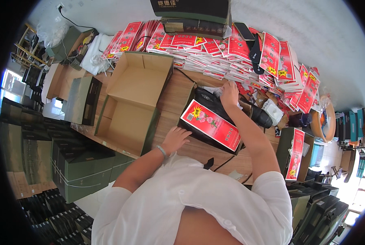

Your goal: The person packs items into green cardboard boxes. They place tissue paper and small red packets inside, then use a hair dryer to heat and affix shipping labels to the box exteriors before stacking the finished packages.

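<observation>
A shoebox (192, 90) stands before me on the wooden table, holding black shoes (207, 97) and crumpled white tissue paper (218, 90). Across its near side lies a flat red packet (211, 125) printed with pink flowers. My right hand (230, 96) reaches over the box to its far side, fingers curled together on the tissue paper; the fingertips are partly hidden. Beside the box's near left corner, my left hand (176, 139) rests with outstretched fingers and nothing in it. Left of that hand sits an opened box (127, 116) with a bare brown inside, its lid folded back.
Piled red packets (215, 61) line the wall, with a phone (244, 31) and dark insoles (256, 55) on top. Dark boxes (192, 10) stand behind. Another shoebox (286, 143) with a red packet is at right. Tied green boxes (78, 163) stand low at left.
</observation>
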Available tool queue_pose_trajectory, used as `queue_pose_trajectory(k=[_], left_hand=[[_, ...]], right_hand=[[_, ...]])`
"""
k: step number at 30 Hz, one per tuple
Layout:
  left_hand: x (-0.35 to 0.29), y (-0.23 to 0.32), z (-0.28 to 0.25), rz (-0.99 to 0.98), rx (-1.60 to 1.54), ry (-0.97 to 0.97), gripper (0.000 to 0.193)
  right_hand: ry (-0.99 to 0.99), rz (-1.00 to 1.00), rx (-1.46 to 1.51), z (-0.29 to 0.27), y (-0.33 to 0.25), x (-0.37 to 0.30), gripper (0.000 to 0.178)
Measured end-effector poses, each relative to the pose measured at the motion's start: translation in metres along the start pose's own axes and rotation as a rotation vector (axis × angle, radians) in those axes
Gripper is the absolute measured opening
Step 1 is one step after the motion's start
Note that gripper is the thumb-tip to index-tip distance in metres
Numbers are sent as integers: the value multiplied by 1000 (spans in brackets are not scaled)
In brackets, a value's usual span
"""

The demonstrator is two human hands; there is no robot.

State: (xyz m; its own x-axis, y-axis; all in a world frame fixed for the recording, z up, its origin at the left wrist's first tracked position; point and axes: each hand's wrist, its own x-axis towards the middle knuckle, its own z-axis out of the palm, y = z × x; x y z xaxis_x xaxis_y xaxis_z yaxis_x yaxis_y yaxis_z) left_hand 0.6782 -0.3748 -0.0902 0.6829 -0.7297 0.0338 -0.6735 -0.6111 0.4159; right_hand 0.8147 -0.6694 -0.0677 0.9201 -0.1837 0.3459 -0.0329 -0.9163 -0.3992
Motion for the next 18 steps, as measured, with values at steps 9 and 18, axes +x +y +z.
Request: queue_pose_trajectory(k=[9, 18], left_hand=[[14, -6, 7, 10, 6, 62, 24], [58, 40, -123, -176, -313, 833, 42]], right_hand=[[493, -441, 82, -201, -69, 66, 13], [1151, -900, 219, -391, -192, 85, 8]])
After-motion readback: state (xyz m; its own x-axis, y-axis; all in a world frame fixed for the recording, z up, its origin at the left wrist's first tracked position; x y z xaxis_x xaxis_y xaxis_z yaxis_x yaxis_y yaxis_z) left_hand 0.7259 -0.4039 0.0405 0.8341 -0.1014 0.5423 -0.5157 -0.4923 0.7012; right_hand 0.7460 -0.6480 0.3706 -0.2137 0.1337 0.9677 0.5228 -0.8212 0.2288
